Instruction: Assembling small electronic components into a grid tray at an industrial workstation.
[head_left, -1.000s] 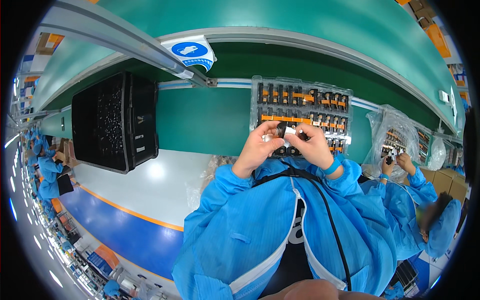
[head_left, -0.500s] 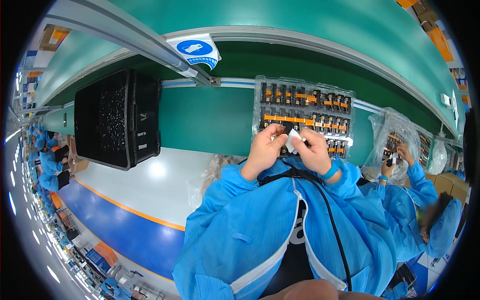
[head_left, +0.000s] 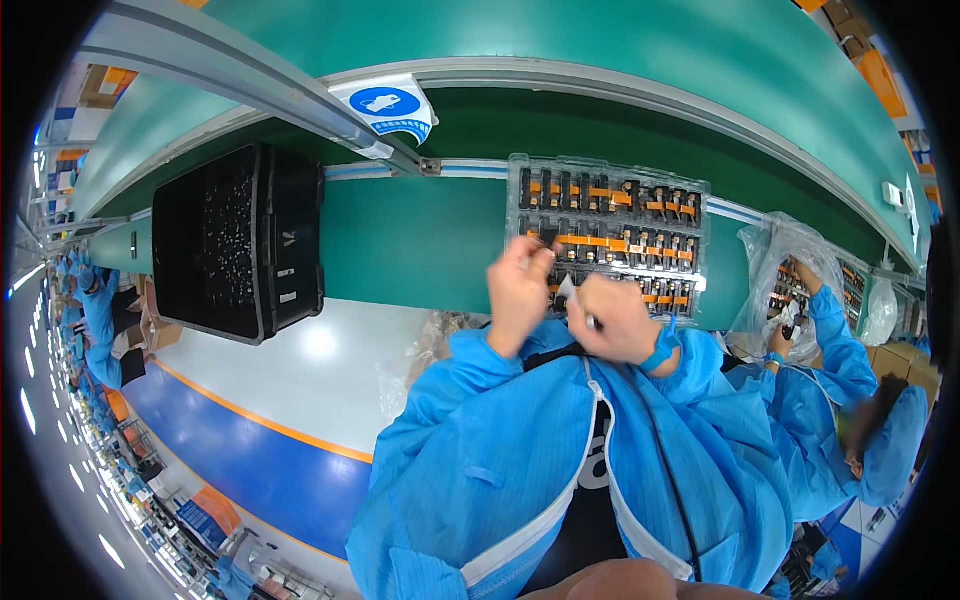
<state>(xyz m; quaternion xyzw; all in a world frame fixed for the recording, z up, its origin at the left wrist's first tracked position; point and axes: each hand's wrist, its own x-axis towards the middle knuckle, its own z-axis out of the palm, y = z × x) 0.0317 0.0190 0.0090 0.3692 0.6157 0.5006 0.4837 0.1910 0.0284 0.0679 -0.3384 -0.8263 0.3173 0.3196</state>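
Two hands meet just in front of the clear tray (head_left: 610, 225): the left hand (head_left: 520, 290) is curled with its fingertips pinched near a small dark part (head_left: 547, 240) at the tray's front edge, though whether it grips the part is hard to tell; the right hand (head_left: 612, 318) is closed around a small pale piece (head_left: 567, 290), mostly hidden by the fingers. Rows of black and orange parts fill the tray, its near rows covered by the hands. Left of the tray stands a black bin (head_left: 238, 240); right of it, a co-worker's hands (head_left: 790, 320) are at a plastic bag (head_left: 790, 255).
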